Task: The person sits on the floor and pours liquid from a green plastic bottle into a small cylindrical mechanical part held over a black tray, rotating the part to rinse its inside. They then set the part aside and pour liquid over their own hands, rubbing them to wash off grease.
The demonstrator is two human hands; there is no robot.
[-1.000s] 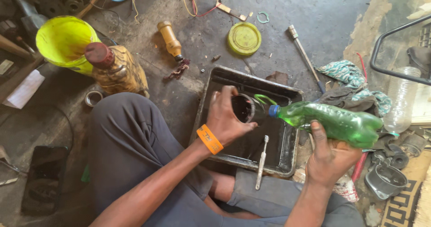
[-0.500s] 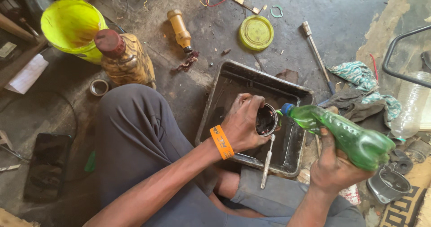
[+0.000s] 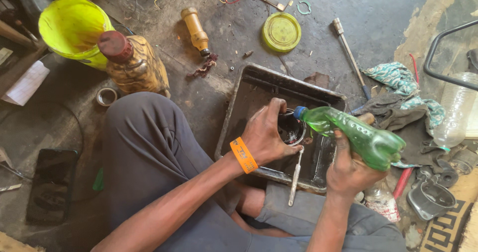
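1. A round dark part (image 3: 291, 130) is held over the tray (image 3: 239, 107) – inside its rim, near the front right corner.
2. The part is gripped by the left hand (image 3: 266, 135), fingers curled closed around its edge; an orange wristband (image 3: 244, 155) is worn on that wrist.
3. A green bottle (image 3: 356, 135) is clasped in the right hand (image 3: 348, 170), fingers wrapped shut about its body; it is tilted, blue cap end just beside the part.
4. A white brush (image 3: 295, 177) is laid across the tray's front rim.
5. Farther off on the floor – a yellow lid (image 3: 282, 31), an amber bottle (image 3: 195, 30), a yellow bucket (image 3: 72, 28) and a red-capped jug (image 3: 132, 65) are seen.
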